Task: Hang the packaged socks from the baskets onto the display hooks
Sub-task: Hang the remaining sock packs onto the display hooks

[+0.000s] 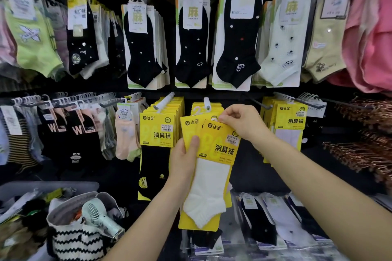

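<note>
Left hand (184,154), right hand (241,125) pinch sock pack (214,176) below hook (206,103); yellow packs (158,131) crowd it.

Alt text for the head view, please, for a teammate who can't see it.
Two hands hold a yellow-carded pack of white socks: the left hand grips its left edge, the right hand pinches its top near a white hook of matching packs. Black socks hang above. A zigzag bag sits lower left.

Front and centre, the sock pack (214,176) sits between both hands, left hand (183,163) at its left edge, right hand (244,125) pinching its top corner, just below the middle hook (207,103) (more packs (188,125) hang behind it); lower left, a bag (78,243) holds a fan (99,216)
</note>
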